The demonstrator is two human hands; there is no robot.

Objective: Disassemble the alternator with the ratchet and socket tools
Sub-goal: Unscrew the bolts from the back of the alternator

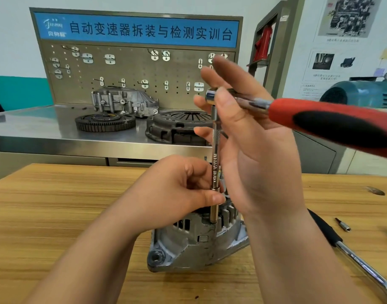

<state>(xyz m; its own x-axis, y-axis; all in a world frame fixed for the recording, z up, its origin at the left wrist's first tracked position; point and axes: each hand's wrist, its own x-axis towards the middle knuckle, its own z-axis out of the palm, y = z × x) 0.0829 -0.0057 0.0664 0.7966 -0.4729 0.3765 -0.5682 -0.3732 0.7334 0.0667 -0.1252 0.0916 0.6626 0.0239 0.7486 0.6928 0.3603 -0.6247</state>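
Red-handled ratchet point(341, 128) with upright extension bar point(215, 150) stands on grey alternator point(188, 244).

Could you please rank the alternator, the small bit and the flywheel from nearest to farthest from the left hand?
1. Alternator, just below the left hand.
2. Bit, right, on the wooden table.
3. Flywheel, on the far bench.
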